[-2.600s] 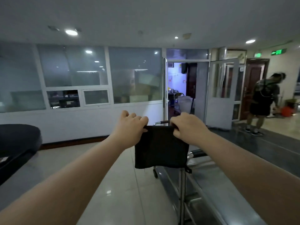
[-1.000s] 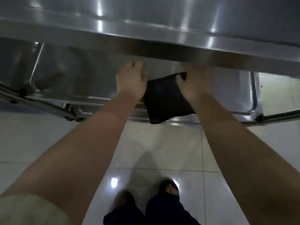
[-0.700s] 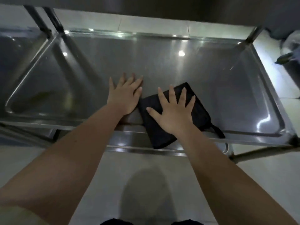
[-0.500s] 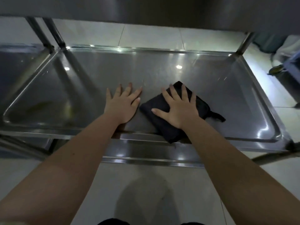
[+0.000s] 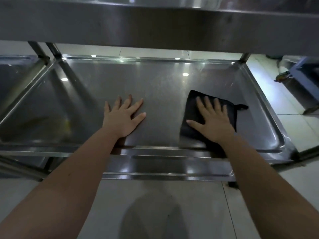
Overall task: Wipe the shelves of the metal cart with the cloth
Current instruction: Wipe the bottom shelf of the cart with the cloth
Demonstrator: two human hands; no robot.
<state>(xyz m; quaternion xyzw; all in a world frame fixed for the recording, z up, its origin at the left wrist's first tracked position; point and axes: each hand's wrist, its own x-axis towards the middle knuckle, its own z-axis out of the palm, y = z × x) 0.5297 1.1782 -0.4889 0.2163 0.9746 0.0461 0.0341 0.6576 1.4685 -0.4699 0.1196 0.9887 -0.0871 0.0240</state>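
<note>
Under the top shelf of the cart, the wiping step is in hand on the middle shelf. The right hand lies flat on the folded black cloth, which rests on the right half of this shelf, its near edge at the front rim and its loop trailing toward the right wall. The right fingers are straight and spread, pressing down on the cloth and not curled round it. The left hand rests palm-down on bare steel near the middle, its fingers also straight and fanned, holding nothing; it looks to be a brace.

By my reading, the task is early. Only part of this shelf can have been covered, and the bottom shelf, seen as a strip just below the front rim, is probably not yet done. The next move calls for steady downward pressure while the cloth slides on to the right wall and into the far corners, then back across the left half. The left hand will have to lift clear for that pass.

Against the frame half a second ago, the cloth has slid from just beside the left hand to well apart from it. It has also turned from corner-forward to roughly square with the rim. The left hand has stayed planted in much the same spot.
</note>
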